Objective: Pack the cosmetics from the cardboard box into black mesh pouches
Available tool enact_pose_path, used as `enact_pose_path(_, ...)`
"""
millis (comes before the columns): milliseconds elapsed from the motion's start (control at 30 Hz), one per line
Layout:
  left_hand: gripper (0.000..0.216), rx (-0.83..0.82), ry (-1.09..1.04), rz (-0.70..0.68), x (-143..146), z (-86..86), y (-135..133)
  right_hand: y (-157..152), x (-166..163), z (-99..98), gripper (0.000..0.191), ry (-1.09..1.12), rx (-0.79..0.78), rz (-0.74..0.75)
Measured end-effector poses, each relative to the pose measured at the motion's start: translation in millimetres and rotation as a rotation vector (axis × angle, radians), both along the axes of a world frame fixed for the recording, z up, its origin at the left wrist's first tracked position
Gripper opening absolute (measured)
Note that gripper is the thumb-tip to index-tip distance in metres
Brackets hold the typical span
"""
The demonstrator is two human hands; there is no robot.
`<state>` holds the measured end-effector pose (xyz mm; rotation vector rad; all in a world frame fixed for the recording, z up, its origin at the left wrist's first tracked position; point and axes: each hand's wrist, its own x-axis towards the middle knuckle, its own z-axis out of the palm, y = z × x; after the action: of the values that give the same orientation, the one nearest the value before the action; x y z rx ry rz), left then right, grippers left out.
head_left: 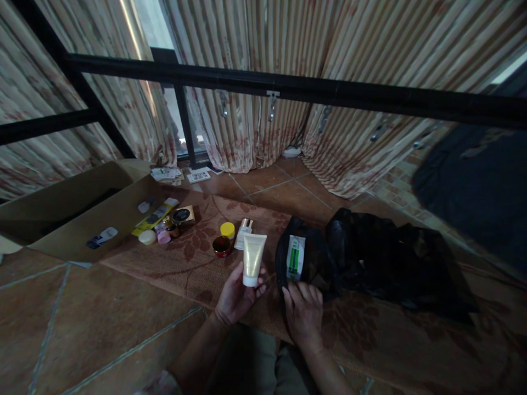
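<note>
My left hand (236,299) is closed around the lower part of a pale gold squeeze tube (252,257), held upright with its white cap at the bottom. My right hand (303,312) grips the near edge of a black plastic bag (315,258), fingers curled over it. A white and green tube (295,255) shows in the bag's mouth. Just beyond the gold tube lie a small bottle with a shiny cap (244,235), a yellow-lidded jar (227,230) and a dark red jar with a gold rim (222,247).
An open cardboard box (82,214) stands at the left. Beside it lie a black and gold compact (183,215), a yellow packet (154,218) and several small jars. More black plastic (399,263) spreads to the right on the brown patterned mat (193,274). A black metal bar (247,79) crosses before the curtains.
</note>
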<state>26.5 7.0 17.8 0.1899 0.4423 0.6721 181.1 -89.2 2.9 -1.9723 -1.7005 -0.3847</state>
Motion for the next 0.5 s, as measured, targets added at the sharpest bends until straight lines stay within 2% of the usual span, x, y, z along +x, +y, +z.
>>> enact_pose_path(500,0.034,0.027,0.016,-0.018,0.4,-3.1,0.1,0.2,0.2,0.7,0.026,0.035,-0.016,0.009)
